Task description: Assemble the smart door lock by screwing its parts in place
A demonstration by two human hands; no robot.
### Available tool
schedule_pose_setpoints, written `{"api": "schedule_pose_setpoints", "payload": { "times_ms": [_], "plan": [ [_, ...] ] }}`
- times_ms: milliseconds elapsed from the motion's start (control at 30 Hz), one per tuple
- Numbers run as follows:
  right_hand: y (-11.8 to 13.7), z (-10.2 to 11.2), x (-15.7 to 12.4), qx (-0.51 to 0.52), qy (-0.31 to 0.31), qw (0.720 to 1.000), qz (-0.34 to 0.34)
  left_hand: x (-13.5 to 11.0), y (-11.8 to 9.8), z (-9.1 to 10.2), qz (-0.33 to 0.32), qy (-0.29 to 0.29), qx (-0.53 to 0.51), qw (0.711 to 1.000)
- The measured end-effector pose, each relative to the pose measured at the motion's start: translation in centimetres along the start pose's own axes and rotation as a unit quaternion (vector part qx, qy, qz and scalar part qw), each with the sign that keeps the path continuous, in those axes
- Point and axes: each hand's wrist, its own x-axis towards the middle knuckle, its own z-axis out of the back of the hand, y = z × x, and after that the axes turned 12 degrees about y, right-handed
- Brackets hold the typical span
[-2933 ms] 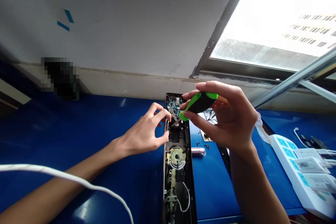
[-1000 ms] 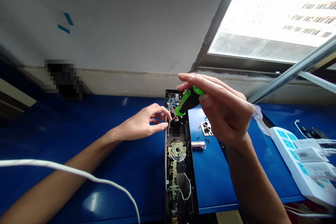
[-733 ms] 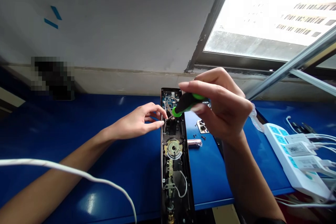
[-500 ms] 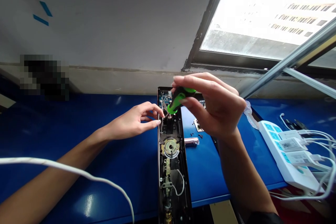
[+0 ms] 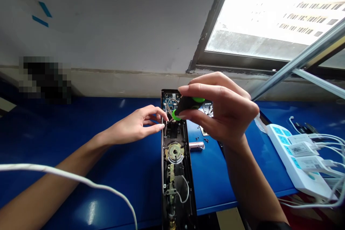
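A long black door-lock body (image 5: 175,172) lies open on the blue table (image 5: 107,151), showing a brass round part, white wires and a blue circuit board at its far end. My right hand (image 5: 223,111) is closed round a green-and-black screwdriver (image 5: 188,104), whose tip points down-left into the lock's upper part. My left hand (image 5: 134,125) rests at the lock's left edge, its thumb and fingers pinched together at the spot where the tip meets the lock. What they pinch is too small to see.
A white power strip (image 5: 293,158) with several plugged-in adapters and cables lies at the right. A small metal plate (image 5: 207,109), tiny black screws (image 5: 205,139) and a pinkish cylinder (image 5: 196,146) sit just right of the lock. A white cable (image 5: 81,183) crosses my left forearm. Wall and window stand behind.
My right hand has turned the screwdriver between its fingers several times while the tip stayed in the lock. My left hand kept its pinch. The camera view drifted slightly.
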Motion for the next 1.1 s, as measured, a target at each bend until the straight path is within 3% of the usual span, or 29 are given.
{"api": "schedule_pose_setpoints", "payload": {
  "times_ms": [167,400,600,700,833,1000,1100],
  "plan": [
    [0.07,-0.13,-0.02,0.017,0.046,0.999,-0.024,-0.01,-0.08,0.04,0.003,-0.002,-0.001,1.0],
    [0.23,0.03,-0.16,-0.001,0.007,1.0,-0.023,0.03,0.01,0.01,-0.008,-0.005,-0.008,1.0],
    [0.32,-0.23,0.05,0.062,0.049,0.997,-0.023,-0.02,0.02,0.03,-0.001,-0.002,-0.011,1.0],
    [-0.06,-0.29,-0.03,0.057,0.029,0.998,0.006,-0.01,-0.06,0.05,-0.004,-0.004,-0.009,1.0],
    [-0.12,-0.08,-0.2,0.015,-0.015,1.0,-0.022,0.02,0.13,0.17,0.006,-0.005,0.0,1.0],
    [0.43,-0.05,-0.07,0.076,0.054,0.995,-0.044,0.13,0.56,0.22,0.002,-0.008,0.0,1.0],
    [0.38,-0.19,-0.12,0.067,0.036,0.997,-0.024,0.23,0.61,0.11,-0.003,-0.015,-0.004,1.0]
  ]
}}
